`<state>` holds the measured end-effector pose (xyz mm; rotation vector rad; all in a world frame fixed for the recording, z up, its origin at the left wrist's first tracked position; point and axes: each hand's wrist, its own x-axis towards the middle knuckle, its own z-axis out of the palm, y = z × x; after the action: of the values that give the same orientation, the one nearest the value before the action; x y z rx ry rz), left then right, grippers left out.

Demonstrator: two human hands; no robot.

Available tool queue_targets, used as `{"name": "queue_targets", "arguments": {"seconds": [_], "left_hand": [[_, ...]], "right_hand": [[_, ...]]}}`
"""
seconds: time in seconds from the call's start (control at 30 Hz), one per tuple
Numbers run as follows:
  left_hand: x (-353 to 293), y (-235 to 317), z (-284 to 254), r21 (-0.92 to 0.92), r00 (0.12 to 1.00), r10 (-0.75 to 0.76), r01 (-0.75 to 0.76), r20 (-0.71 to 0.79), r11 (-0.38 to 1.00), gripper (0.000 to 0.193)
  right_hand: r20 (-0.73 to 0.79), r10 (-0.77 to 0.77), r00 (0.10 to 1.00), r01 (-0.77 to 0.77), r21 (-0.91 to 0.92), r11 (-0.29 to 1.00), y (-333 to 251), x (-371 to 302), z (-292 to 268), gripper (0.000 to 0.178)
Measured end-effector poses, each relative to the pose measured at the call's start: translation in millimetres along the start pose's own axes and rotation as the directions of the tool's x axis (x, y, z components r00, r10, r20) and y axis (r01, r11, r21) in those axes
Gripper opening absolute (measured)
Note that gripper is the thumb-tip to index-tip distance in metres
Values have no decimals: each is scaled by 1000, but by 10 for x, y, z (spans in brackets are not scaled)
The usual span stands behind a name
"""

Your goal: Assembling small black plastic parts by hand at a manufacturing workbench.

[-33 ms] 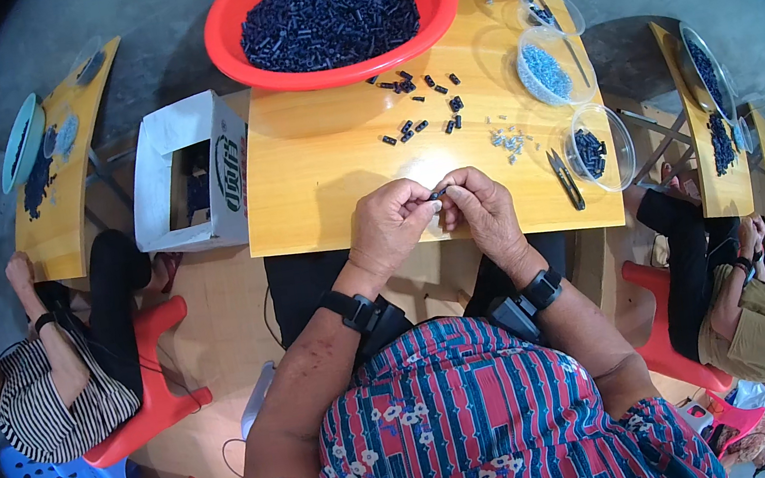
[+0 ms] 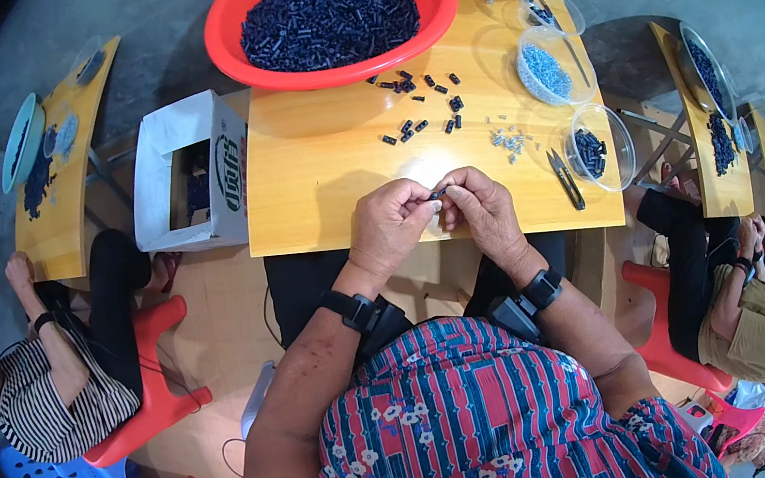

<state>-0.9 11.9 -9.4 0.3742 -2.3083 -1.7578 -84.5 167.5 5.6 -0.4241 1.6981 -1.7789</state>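
I see both hands meeting just below the centre of the frame, over the near edge of the table (image 2: pixel 316 180). My left hand (image 2: pixel 391 226) and right hand (image 2: pixel 487 214) each close fingertips on one small dark part (image 2: pixel 439 194), pinched between them. Holding it from both ends, close to the body, keeps so small a piece steady and under my eyes.

Above the hands, loose parts (image 2: pixel 417 102) lie scattered at upper centre, just below the red basin (image 2: pixel 280 67) heaped with the same dark pieces; I judge the scatter a ready supply within easy reach. To the right of centre a little pile of pale bits (image 2: pixel 508 141) sits near the hands. Further right stand three clear bowls: one of pale bits (image 2: pixel 547 71), one of dark parts (image 2: pixel 597 150), one more at the table's top corner (image 2: pixel 548 10). Snips (image 2: pixel 566 180) lie between the right hand and the dark-part bowl. A white box (image 2: pixel 188 173) stands left of the table.
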Motion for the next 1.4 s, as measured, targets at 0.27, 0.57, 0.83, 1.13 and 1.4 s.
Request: {"name": "queue_targets", "arguments": {"seconds": [0.27,0.57,0.83,1.13,1.4], "left_hand": [[-7,24,7,-17,1000,-19,19,-15,1000,8],[-11,18,6,24,999,22,-21,-37,999,8],[-15,48,23,53,998,27,-24,-61,998,8],[-22,39,9,68,996,48,-44,-70,997,11],[-29,42,7,99,994,52,-43,-97,994,12]], "right_hand": [[-7,11,1000,-11,-63,998,11,13,12,10],[-2,-34,999,32,-275,961,-57,18,20,10],[154,-390,908,369,-734,570,-123,53,-70,14],[235,-474,849,436,-818,375,-206,23,-10,20],[191,-457,869,376,-855,357,-108,-9,125,17]]}}
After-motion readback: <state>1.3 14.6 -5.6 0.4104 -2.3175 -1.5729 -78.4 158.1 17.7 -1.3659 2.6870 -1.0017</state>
